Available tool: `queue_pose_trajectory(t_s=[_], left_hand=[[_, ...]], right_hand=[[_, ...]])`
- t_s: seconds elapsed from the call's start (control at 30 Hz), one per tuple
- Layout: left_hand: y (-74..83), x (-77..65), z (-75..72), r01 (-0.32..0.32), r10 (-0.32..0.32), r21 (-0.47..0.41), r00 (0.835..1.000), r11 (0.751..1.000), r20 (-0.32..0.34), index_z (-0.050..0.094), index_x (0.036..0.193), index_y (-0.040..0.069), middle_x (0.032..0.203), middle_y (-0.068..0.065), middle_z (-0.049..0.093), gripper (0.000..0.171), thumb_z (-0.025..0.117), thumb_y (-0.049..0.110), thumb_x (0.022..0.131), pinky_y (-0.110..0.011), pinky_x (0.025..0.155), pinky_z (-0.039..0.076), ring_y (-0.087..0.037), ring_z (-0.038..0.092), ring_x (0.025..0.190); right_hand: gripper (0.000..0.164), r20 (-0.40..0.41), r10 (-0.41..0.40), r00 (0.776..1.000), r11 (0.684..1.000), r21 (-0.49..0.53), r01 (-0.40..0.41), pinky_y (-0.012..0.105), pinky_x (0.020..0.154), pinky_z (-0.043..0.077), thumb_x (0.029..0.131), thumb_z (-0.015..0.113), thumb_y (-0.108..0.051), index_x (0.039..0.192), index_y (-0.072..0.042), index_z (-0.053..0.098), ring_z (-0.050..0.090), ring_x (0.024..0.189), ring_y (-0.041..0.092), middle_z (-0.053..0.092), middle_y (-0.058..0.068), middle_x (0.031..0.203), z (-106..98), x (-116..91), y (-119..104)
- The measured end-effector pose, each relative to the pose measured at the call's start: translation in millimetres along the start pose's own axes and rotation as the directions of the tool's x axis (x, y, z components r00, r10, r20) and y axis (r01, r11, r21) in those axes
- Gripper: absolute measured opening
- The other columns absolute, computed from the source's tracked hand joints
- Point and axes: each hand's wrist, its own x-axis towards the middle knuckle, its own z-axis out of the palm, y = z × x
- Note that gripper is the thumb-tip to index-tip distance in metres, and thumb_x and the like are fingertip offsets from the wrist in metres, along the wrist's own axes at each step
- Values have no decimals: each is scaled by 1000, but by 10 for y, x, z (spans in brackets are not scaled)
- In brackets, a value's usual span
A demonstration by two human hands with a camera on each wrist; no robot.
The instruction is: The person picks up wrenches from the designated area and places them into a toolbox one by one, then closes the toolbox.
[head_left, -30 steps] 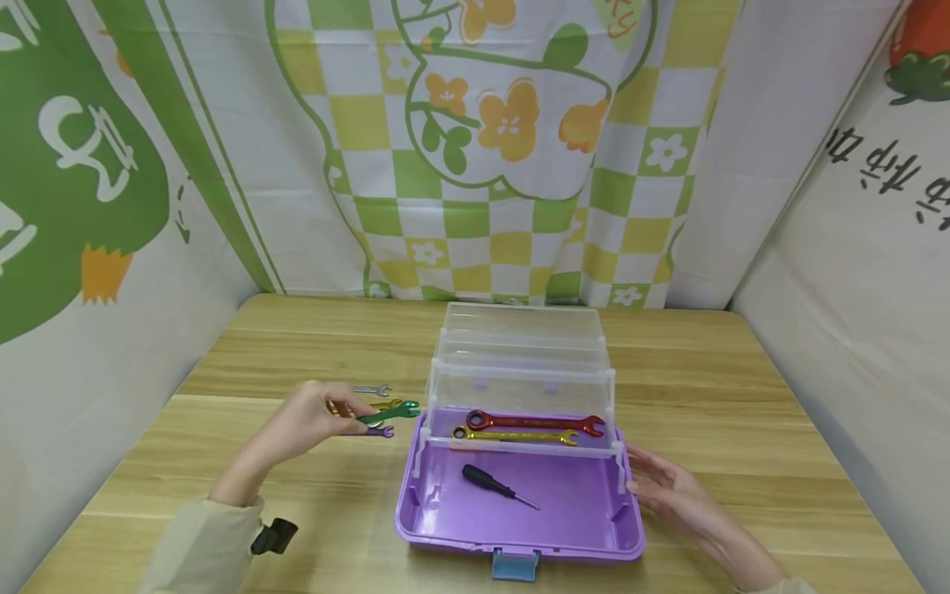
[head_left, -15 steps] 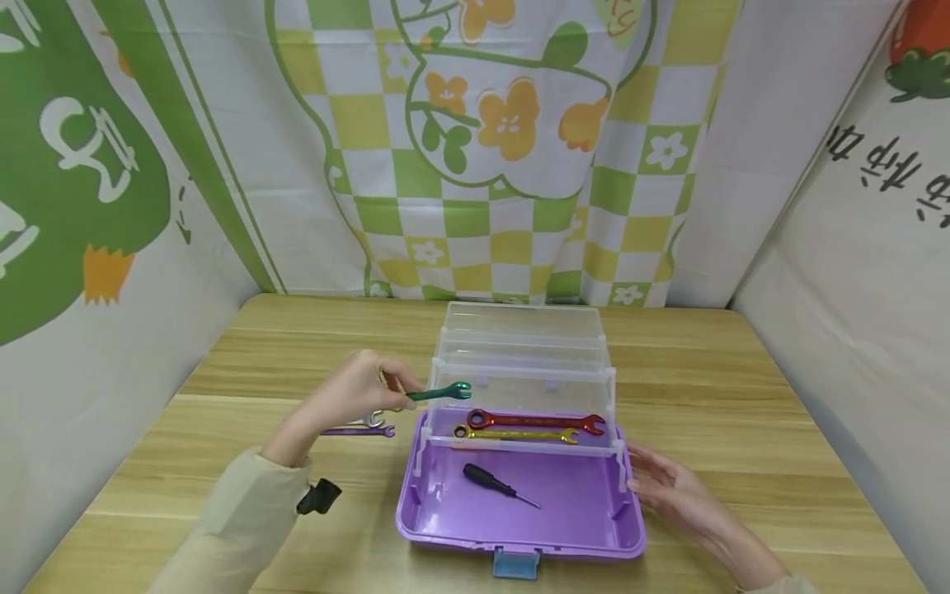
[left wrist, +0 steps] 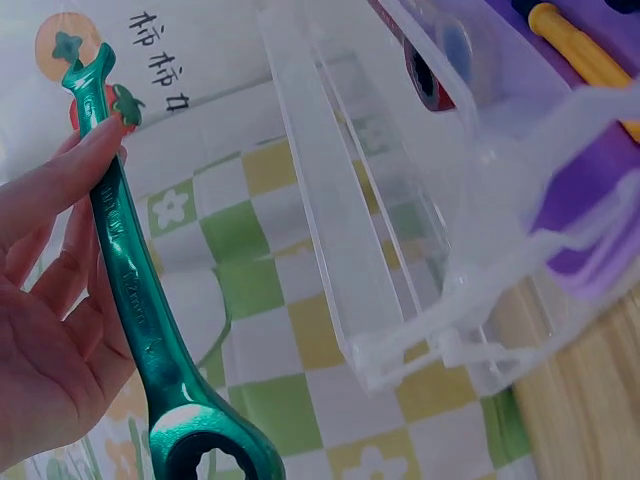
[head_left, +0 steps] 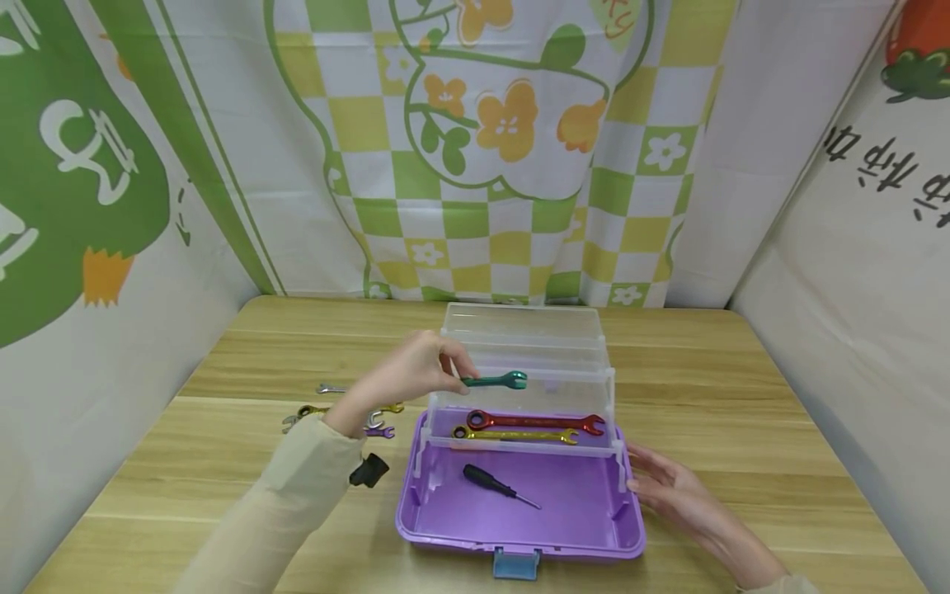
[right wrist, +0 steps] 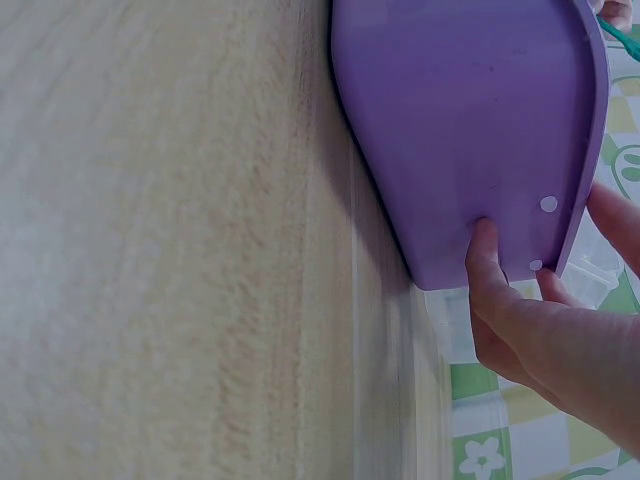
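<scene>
A green combination wrench (head_left: pixel 499 381) is pinched between the thumb and fingers of my left hand (head_left: pixel 426 363), above the left part of the toolbox's clear trays (head_left: pixel 519 393). In the left wrist view the wrench (left wrist: pixel 140 270) shows its open end near my fingertips and its ring end below. My right hand (head_left: pixel 679 499) touches the right outer side of the purple toolbox (head_left: pixel 519 536); in the right wrist view, extended fingers lie against its wall (right wrist: pixel 470 130). A red wrench (head_left: pixel 534 423) and a yellow wrench (head_left: pixel 519 436) lie in the lowest tray. A black-handled screwdriver (head_left: pixel 486 480) lies on the box floor.
Left of the toolbox, several wrenches lie on the wooden table (head_left: pixel 705 371), among them a silver one (head_left: pixel 330 388) and a purple one (head_left: pixel 382 432), partly hidden by my left arm. A blue latch (head_left: pixel 515 565) hangs at the box front. A patterned cloth (head_left: pixel 512 231) hangs behind.
My left hand has carried the green wrench up and rightward from beside the other wrenches to over the trays. The right hand and the toolbox stay put.
</scene>
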Motion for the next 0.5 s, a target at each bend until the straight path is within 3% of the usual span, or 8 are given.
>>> queue_pose_trajectory(t_s=[0.27, 0.5], left_hand=[[50, 216, 140, 0, -1, 42, 999, 999, 41, 69, 80, 8, 75, -1, 66, 13, 73, 2, 68, -18, 55, 47, -5, 56, 60], [66, 383, 273, -4, -4, 134, 998, 991, 58, 70, 78, 10, 69, 2, 65, 15, 75, 5, 65, -16, 56, 44, -2, 55, 59]], right_hand=[[70, 8, -5, 1000, 1000, 0, 5, 25, 91, 41, 87, 50, -4, 135, 12, 2, 51, 106, 9, 7, 35, 137, 0, 4, -4], [71, -1, -1, 1000, 1000, 0, 1, 26, 91, 41, 86, 51, -4, 135, 12, 2, 52, 105, 9, 9, 35, 137, 0, 0, -3]])
